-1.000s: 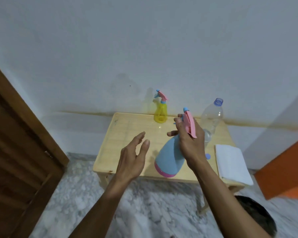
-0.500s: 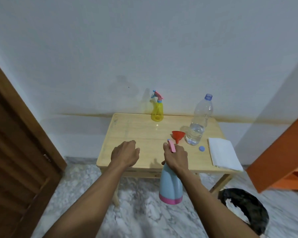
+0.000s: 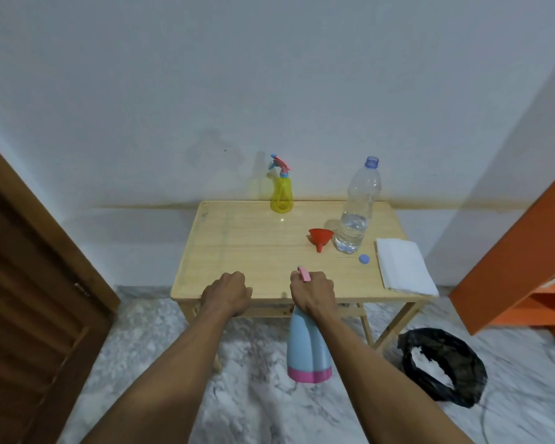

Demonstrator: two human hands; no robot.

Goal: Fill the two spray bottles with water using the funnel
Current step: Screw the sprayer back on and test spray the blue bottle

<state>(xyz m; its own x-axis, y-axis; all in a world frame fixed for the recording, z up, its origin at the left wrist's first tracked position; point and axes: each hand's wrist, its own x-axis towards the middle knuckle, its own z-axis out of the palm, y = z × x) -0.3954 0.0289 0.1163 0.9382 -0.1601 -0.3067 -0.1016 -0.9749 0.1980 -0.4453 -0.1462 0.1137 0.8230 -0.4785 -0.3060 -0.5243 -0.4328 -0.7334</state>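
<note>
My right hand [image 3: 313,291] grips the pink spray head of a blue spray bottle [image 3: 306,347], which hangs upright in front of the table's near edge. My left hand [image 3: 228,293] is curled into a fist beside it, holding nothing. A yellow spray bottle [image 3: 281,195] stands at the back of the wooden table [image 3: 237,248]. A red funnel [image 3: 320,237] lies on the table next to a clear water bottle [image 3: 356,213], which is uncapped and holds a little water. Its blue cap [image 3: 364,258] lies nearby.
A folded white cloth [image 3: 404,267] lies at the table's right edge. A black bin bag [image 3: 442,366] sits on the marble floor to the right. A wooden door [image 3: 29,299] is at left, an orange cabinet [image 3: 526,251] at right.
My right hand has brought the blue spray bottle down from above the table to in front of its near edge. My left hand has closed from open fingers into a fist.
</note>
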